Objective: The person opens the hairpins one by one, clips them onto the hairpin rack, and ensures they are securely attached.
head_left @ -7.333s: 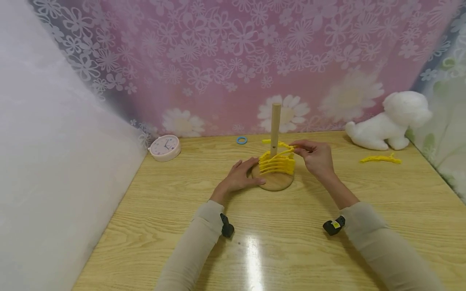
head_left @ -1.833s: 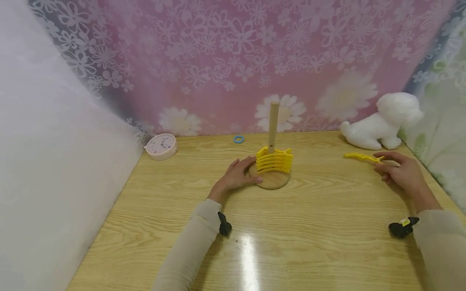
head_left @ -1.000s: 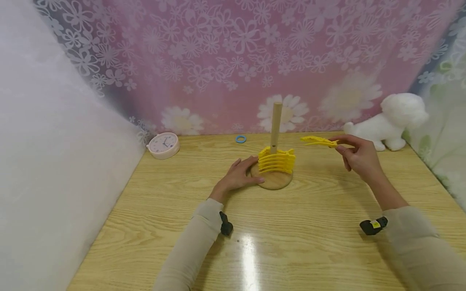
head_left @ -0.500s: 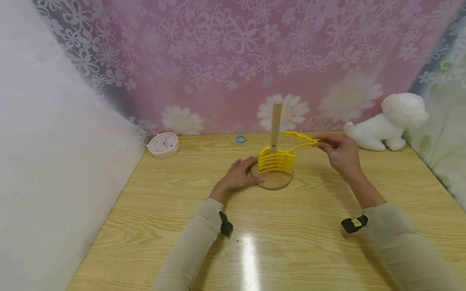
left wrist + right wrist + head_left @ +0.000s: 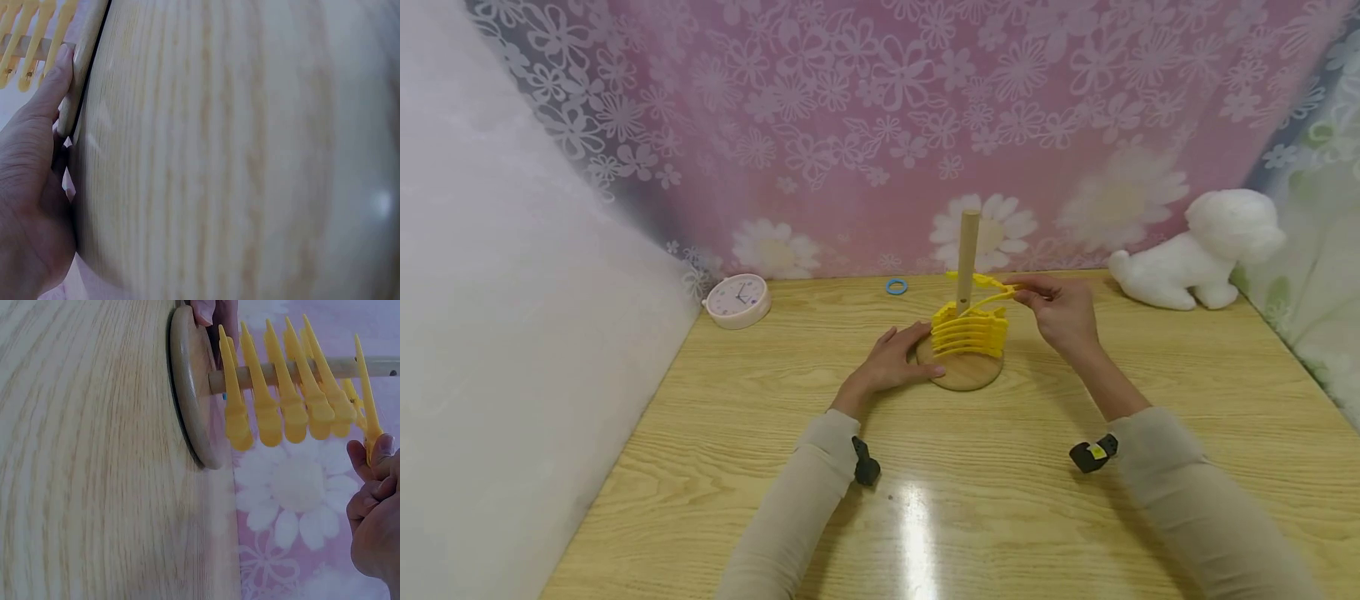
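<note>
A wooden stand has a round base and an upright pole. Several yellow hair clips are stacked low around the pole, jaws clasping it. My left hand holds the base at its left side, thumb over the rim, as the left wrist view also shows with the thumb on top. Between thumb and fingers my right hand pinches the hinge end of another yellow hair clip. This clip's jaws are spread on either side of the pole, just above the stack; in the right wrist view the held clip stands apart from the others.
At the back left is a pink round clock. A blue ring lies near the curtain, left of the pole. A white toy dog sits at the back right of the wooden table.
My right hand has picked up the hair clip from the far right and brought it left to the pole, spreading its jaws. The clip held earlier is in the stack. My left hand has stayed.
</note>
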Demonstrator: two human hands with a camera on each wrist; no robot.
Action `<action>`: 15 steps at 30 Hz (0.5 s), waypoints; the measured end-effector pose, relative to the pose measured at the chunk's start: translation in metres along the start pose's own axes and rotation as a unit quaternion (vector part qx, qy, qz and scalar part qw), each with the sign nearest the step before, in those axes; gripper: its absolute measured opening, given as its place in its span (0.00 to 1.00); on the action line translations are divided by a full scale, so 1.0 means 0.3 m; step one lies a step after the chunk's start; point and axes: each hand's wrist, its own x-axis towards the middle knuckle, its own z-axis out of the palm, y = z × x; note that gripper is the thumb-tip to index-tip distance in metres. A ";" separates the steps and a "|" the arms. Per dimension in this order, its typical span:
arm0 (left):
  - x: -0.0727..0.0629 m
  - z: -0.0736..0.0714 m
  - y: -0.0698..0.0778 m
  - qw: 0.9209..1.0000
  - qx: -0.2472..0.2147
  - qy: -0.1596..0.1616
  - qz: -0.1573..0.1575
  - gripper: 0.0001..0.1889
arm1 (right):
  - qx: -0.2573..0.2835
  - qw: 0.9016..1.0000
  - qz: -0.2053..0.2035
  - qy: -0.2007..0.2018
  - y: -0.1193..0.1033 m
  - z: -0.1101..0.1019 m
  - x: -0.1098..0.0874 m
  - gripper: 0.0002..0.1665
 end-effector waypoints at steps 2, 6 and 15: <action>0.001 0.000 0.000 1.000 0.001 -0.001 -0.001 0.48 | -0.011 1.000 -0.002 -0.011 -0.003 0.013 -0.002 0.11; 0.004 0.000 0.001 1.000 0.002 -0.002 0.000 0.48 | -0.016 1.000 -0.004 -0.027 -0.005 0.032 -0.009 0.11; 0.004 0.001 -0.002 1.000 0.006 0.001 0.003 0.47 | -0.028 0.998 -0.023 -0.046 -0.007 0.052 -0.018 0.11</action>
